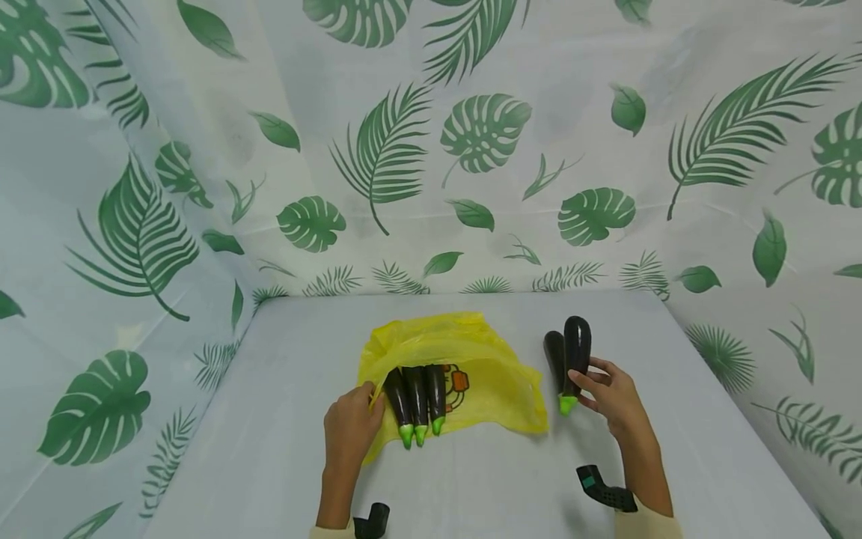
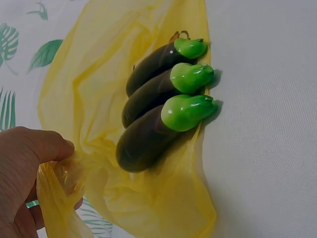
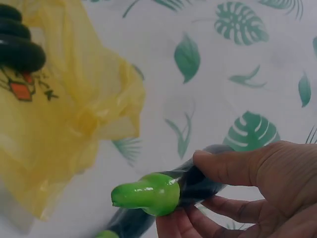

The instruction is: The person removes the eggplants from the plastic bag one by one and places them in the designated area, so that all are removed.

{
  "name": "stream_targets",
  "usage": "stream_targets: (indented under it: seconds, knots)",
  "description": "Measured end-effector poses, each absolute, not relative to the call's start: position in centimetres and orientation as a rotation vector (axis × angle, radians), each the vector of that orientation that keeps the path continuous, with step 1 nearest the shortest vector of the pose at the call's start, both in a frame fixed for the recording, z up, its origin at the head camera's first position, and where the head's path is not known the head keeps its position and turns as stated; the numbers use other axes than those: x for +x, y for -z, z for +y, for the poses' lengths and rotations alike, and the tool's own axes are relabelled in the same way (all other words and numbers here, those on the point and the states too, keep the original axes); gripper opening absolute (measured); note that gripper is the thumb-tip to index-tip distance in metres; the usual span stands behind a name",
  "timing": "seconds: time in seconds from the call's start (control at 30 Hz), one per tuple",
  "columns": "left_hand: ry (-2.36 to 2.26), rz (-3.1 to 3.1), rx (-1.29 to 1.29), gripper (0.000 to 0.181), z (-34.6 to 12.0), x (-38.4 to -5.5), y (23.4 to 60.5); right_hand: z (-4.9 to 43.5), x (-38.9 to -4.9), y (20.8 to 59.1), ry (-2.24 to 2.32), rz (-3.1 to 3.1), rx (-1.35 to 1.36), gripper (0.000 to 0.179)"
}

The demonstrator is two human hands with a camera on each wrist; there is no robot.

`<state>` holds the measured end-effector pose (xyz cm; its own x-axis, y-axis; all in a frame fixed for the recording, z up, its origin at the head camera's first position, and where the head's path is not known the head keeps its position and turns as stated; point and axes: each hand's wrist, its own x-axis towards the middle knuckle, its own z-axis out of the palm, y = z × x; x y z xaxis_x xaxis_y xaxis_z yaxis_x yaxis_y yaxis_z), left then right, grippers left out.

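A yellow plastic bag (image 1: pixel 498 404) lies spread on the table with its mouth toward me. Three dark eggplants (image 2: pixel 148 139) with green stem ends rest side by side in its opening, stems pointing out past the edge. At the bag's left side my left hand (image 1: pixel 352 423) pinches the rim between thumb and fingers. On the right, my right hand (image 1: pixel 609 393) grips another eggplant (image 1: pixel 578 348), thumb on top and fingers beneath, its green end toward me. One more eggplant (image 1: pixel 555 355) lies just left of it, partly covered by the held one.
A white-covered table (image 1: pixel 289 359) carries everything. Walls of white cloth (image 1: pixel 404 247) with green leaf prints enclose it at the back and sides. Black wrist devices (image 1: pixel 606 494) sit on both forearms.
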<state>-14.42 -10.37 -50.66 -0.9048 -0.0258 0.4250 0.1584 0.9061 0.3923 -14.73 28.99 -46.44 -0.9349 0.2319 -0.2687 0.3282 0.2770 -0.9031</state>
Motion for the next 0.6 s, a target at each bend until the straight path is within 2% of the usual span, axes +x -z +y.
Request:
stream_targets:
  seconds: [0.6]
  knots:
    - [0.613, -2.654, -0.075, 0.018, -10.5, -14.6, 50.8, 32.4, -17.2, 49.9, 1.754, 2.376, 0.717, 0.071]
